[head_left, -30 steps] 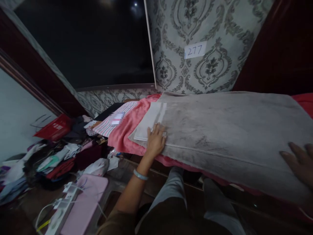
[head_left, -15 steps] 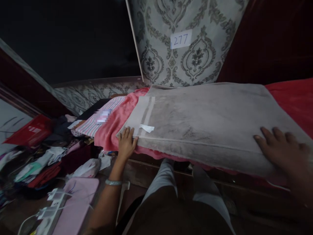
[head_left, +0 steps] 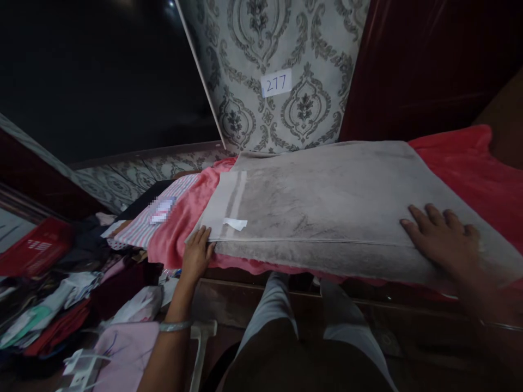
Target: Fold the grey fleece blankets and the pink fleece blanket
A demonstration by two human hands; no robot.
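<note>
The grey cloth (head_left: 327, 201) is spread across the centre of the head view, its length stretched from nine to three o'clock; a pale band is seen at its nine o'clock end, with a small white tag (head_left: 236, 224) laid flat there. The cloth's eight o'clock corner is touched by the left hand (head_left: 197, 252), whose grip is flat, with the fingers laid out along the edge; towards four o'clock the cloth is touched by the right hand (head_left: 445, 234), whose grip is wide, with the fingers spread. A pink cloth (head_left: 196, 212) is seen under the nine o'clock end, with a striped cloth (head_left: 137, 231) farther out; a red cloth (head_left: 482, 179) is exposed towards two o'clock; at twelve o'clock a card marked 277 (head_left: 277, 83) is fixed to the patterned wall (head_left: 304, 32).
</note>
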